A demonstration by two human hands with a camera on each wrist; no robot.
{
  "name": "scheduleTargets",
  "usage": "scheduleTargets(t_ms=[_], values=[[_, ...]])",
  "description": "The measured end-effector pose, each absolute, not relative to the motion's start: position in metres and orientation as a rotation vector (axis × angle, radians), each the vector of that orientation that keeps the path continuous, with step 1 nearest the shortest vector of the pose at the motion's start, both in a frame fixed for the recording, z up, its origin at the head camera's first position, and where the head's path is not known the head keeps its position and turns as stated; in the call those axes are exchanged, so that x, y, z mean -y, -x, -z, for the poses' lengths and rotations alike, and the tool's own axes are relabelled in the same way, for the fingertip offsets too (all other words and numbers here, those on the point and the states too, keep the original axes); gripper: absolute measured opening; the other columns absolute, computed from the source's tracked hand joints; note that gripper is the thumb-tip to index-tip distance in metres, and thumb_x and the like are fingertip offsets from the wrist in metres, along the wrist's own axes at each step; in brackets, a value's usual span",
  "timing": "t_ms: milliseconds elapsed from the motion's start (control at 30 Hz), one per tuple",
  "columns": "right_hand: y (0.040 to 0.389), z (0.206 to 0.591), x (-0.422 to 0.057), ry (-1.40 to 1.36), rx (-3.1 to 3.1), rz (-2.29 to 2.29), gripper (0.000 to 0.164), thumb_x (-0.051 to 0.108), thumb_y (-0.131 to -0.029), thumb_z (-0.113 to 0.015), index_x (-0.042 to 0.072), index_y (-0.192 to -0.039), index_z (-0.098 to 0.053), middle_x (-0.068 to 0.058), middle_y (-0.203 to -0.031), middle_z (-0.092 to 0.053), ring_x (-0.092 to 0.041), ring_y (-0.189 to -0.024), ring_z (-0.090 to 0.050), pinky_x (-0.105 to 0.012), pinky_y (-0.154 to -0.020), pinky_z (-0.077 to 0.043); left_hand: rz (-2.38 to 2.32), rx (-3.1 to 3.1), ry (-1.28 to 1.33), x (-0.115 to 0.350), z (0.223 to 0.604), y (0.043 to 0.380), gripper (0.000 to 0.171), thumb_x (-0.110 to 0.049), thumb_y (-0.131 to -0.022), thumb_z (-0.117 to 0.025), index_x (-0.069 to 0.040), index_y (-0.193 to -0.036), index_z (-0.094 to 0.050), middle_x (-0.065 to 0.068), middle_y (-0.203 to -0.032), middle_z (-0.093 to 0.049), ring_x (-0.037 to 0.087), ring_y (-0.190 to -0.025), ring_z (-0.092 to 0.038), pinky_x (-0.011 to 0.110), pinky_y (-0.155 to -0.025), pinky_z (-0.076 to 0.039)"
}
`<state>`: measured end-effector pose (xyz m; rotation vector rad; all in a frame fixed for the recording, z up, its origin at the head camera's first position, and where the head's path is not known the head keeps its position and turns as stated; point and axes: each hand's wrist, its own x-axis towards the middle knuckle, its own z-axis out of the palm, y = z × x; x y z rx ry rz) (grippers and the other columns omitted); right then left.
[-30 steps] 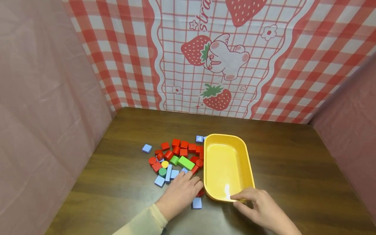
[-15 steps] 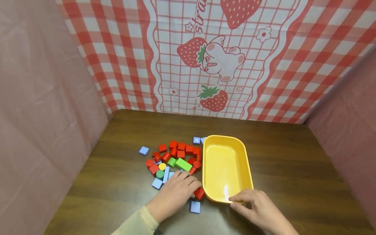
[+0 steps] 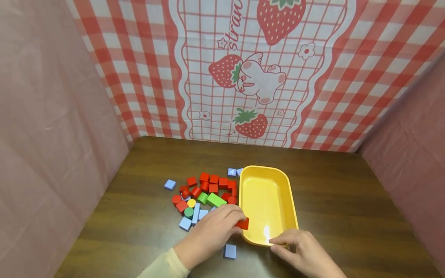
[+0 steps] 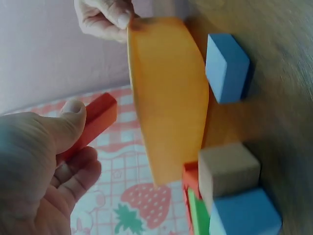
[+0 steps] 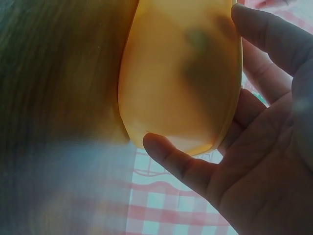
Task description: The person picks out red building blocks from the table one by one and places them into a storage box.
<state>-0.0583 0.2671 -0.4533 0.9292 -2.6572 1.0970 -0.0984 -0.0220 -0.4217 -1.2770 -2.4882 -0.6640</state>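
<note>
My left hand [image 3: 212,231] pinches a red block [image 3: 243,223] between thumb and fingers, just over the near left rim of a yellow plastic tray [image 3: 260,197]. In the left wrist view this red block [image 4: 101,117] looks long and square-edged, its lower end hidden by the hand. My right hand [image 3: 304,251] grips the tray's near right corner. The right wrist view has the thumb and fingers of the right hand [image 5: 264,142] on the yellow tray [image 5: 166,83]. No blocks show inside the tray. Left of it lies a loose group of red, green, yellow and blue blocks [image 3: 216,200].
One blue block [image 3: 230,251] lies near the front, below the left hand. Another blue block [image 3: 170,185] sits off to the left, and a blue tile marked 4 [image 3: 231,172] lies behind the tray's left side. A checked strawberry cloth [image 3: 260,77] hangs behind the wooden table [image 3: 330,185].
My left hand has picked up the red block from beside the tray and brought it up and right, over the rim. The right hand keeps its hold on the tray.
</note>
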Motion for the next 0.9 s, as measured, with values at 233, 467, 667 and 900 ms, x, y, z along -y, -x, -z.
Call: scheduleTargets(t_ms=[233,467,667,900], values=[[0.057,0.458,-0.268,-0.982,2.603,-1.117,0.015,0.013,-0.083,-0.080,0.018,-0.097,-0.079,0.011,-0.091,-0.072,-0.003,-0.076,-0.062,-0.021,-0.061,-0.053,0.829,2.518,1.298,0.001,0.434,0.106,0.021,-0.020,-0.089,-0.075,-0.015,-0.108,-0.068,-0.004,-0.117,-0.057,0.003,-0.103,-0.051,0.018,-0.089,-0.050],[0.060,0.461,-0.268,-0.984,2.599,-1.118,0.016,0.009,-0.082,-0.080,0.017,-0.096,-0.079,0.010,-0.090,-0.072,-0.004,-0.076,-0.063,-0.022,-0.061,-0.054,0.768,2.528,1.352,-0.017,0.444,0.116,0.018,-0.025,-0.089,-0.075,-0.017,-0.104,-0.069,-0.006,-0.110,-0.056,0.001,-0.089,-0.053,0.012,-0.080,-0.050],[0.060,0.460,-0.268,-0.977,2.607,-1.124,0.016,0.009,-0.082,-0.080,0.016,-0.096,-0.079,0.010,-0.088,-0.073,-0.005,-0.076,-0.062,-0.025,-0.060,-0.054,0.703,2.653,1.330,-0.030,0.444,0.122,0.016,-0.028,-0.090,-0.074,-0.019,-0.101,-0.067,-0.008,-0.105,-0.056,0.000,-0.082,-0.052,0.011,-0.075,-0.050],[0.059,0.455,-0.268,-0.950,2.641,-1.154,0.013,0.012,-0.084,-0.079,0.019,-0.096,-0.079,0.014,-0.088,-0.071,-0.005,-0.076,-0.062,-0.029,-0.059,-0.055,0.546,2.803,1.323,-0.044,0.440,0.125,0.017,-0.034,-0.087,-0.076,-0.023,-0.096,-0.067,-0.012,-0.092,-0.054,0.002,-0.079,-0.048,0.014,-0.073,-0.049]])
